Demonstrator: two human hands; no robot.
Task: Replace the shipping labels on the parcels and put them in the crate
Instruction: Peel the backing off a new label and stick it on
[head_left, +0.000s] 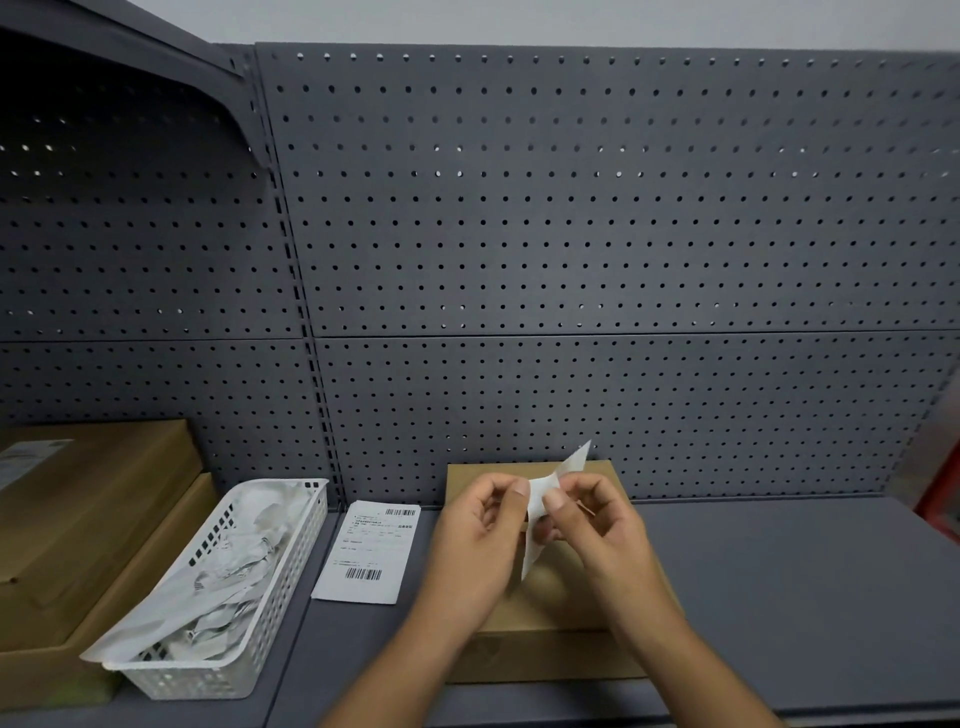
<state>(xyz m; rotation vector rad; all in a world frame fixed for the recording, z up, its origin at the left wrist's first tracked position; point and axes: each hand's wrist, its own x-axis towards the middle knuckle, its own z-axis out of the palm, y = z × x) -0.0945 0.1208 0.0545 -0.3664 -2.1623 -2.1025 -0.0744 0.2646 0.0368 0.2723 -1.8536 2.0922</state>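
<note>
Both hands meet above a flat brown cardboard parcel (550, 608) lying on the smooth grey metal shelf (779, 597). The left hand (480, 540) and the right hand (597, 525) each pinch a thin, curling white paper strip (543, 493) between thumb and curled fingers (517, 493). The strip's pointed upper end sticks up past the parcel's far edge and its lower end hangs between the palms. Just left of the parcel a rectangular white shipping label (371, 551) printed with barcodes lies flat on the shelf. Beside it stands a long white plastic basket (270, 613) with latticed walls, filled with crumpled white paper scraps (228, 561). At the far left, matte cardboard boxes (88, 509) are stacked. A dark grey pegboard (571, 234) with evenly spaced round holes forms the back wall.
</note>
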